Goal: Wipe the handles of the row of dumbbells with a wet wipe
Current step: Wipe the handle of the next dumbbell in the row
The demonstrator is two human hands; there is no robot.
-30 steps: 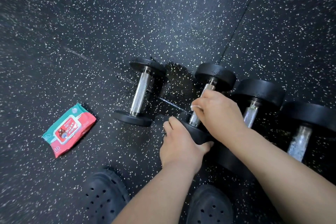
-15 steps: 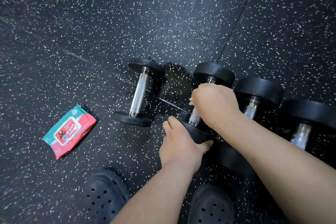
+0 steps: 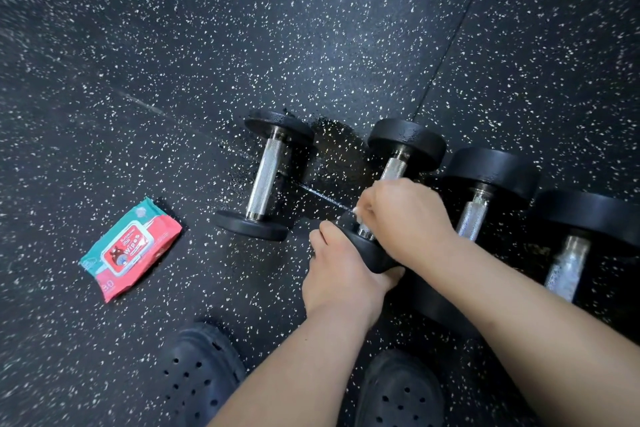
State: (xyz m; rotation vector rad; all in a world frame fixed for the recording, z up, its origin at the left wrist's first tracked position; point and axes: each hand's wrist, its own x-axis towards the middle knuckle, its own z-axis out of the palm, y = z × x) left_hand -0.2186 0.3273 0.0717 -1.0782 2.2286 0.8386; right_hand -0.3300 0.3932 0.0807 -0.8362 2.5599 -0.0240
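Nearest, two dark perforated clogs (image 3: 201, 374) stand on the floor (image 3: 207, 45), a black rubber gym surface flecked all over with pale specks. Just beyond them the left hand (image 3: 343, 274) grips the near head of the second dumbbell (image 3: 407, 144), fingers curled over its rim and thumb tucked under the near side. The right hand (image 3: 405, 218) is closed round the near part of that dumbbell's knurled handle (image 3: 394, 169), with a white edge of the wet wipe (image 3: 357, 212) showing at the fingertips. To the left lies the first dumbbell (image 3: 265, 180), apart from the others; to the right the third dumbbell (image 3: 472, 215) and fourth dumbbell (image 3: 568, 267) lie close in the row, all four with handles running near to far. Well to the left, a red and teal packet of wipes (image 3: 130, 250) lies flat. Between the first two dumbbells the rubber shows a darker, glossy patch (image 3: 332, 156). Farther off, a straight seam (image 3: 446, 55) between floor tiles runs up to the right.
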